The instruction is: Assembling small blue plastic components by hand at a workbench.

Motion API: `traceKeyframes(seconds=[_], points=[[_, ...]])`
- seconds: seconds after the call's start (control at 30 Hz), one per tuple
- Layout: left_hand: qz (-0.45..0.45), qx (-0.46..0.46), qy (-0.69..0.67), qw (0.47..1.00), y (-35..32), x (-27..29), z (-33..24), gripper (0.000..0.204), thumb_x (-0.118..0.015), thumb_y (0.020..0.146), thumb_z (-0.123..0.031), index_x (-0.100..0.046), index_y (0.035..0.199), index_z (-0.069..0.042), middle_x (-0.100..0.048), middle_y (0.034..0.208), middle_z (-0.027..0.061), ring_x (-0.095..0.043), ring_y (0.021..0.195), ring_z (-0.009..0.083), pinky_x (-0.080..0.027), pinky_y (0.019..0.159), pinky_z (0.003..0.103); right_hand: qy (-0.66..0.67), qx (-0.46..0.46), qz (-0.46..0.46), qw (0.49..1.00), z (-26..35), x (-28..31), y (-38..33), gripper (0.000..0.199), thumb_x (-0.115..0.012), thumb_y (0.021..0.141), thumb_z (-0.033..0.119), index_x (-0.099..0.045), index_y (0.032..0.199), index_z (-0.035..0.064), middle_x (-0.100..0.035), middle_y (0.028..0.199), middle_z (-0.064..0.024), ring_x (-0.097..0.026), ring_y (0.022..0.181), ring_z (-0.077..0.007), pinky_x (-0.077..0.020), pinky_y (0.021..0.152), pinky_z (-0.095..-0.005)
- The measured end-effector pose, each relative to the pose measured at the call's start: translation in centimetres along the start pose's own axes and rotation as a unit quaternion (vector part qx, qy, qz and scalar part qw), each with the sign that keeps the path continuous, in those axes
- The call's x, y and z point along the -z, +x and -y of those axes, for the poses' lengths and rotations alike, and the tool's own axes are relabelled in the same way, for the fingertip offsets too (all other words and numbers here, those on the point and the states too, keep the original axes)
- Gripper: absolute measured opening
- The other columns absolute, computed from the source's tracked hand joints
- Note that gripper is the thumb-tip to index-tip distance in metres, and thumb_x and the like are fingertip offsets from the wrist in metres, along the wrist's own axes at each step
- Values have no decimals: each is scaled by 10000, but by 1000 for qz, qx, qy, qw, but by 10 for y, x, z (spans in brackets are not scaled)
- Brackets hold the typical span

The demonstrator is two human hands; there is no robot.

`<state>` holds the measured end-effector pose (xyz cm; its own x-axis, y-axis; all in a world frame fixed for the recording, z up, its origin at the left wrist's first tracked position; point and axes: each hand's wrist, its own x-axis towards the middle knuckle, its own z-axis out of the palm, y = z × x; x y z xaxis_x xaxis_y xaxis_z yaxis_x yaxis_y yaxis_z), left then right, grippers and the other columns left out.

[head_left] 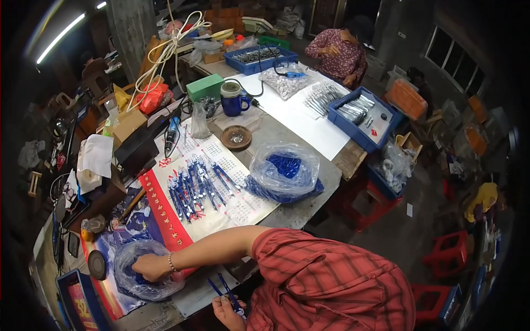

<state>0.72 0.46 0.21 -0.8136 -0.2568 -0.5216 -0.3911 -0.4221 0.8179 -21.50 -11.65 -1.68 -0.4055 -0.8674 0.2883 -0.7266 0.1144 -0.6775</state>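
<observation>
My right hand (152, 267), with a bracelet at the wrist, reaches down into a clear plastic bag (124, 281) with blue pieces in it. Its fingertips are hidden in the bag. Close to my body, my left hand (227, 313) is closed on blue-handled pliers (228, 289), whose two handles point up and stand apart. Several similar tools with blue handles and silver heads (201, 185) lie in a loose pile on a printed calendar sheet (237, 218). Farther right, another clear bag (298, 165) holds small blue pieces.
Behind the pile are a round brown dish (236, 138), a blue mug (233, 103) and a blue power screwdriver (171, 135). A blue tray of metal tools (359, 113) stands at the far right; a co-worker in a patterned shirt (338, 52) sits beyond. Red stools (367, 207) stand beside the table.
</observation>
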Motion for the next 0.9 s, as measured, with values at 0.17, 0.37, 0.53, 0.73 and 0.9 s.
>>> traceKeyframes(seconds=[0.17,0.37,0.53,0.73,0.9], points=[[-18,-12,-19,1000,-3,-5,-4,158,-457,951,-184,-480,1038,-54,-580,790,85,-526,555,144,-416,457,219,60,20,-27,998,6,24,-1,134,-560,619,53,-571,732,-18,-607,754,-226,-591,789,-419,-453,699,-494],[-19,-17,-8,1000,0,-3,2,174,-467,949,-184,-480,1066,-56,-580,794,81,-525,558,150,-431,481,228,52,29,0,998,6,20,-4,112,-558,591,32,-569,690,-18,-604,738,-225,-585,793,-416,-446,683,-481],[-26,-9,7,1000,-4,-11,-2,173,-474,948,-187,-481,1067,-61,-576,790,76,-530,567,153,-437,489,235,57,10,5,998,5,17,1,78,-560,572,28,-570,635,-17,-600,708,-233,-590,746,-417,-446,649,-482],[3,-15,-27,1000,-3,-13,3,166,-479,944,-192,-483,1046,-61,-575,776,76,-533,570,154,-445,492,233,111,34,-31,993,17,45,-7,103,-557,599,66,-570,638,-29,-585,673,-233,-592,676,-394,-439,593,-466],[3,-7,19,1000,-5,-28,-14,133,-473,945,-202,-488,961,-70,-570,716,68,-506,529,127,-381,430,204,298,-2,-29,954,35,127,-71,163,-559,745,97,-557,659,-42,-570,561,-145,-611,537,-214,-457,486,-325]])
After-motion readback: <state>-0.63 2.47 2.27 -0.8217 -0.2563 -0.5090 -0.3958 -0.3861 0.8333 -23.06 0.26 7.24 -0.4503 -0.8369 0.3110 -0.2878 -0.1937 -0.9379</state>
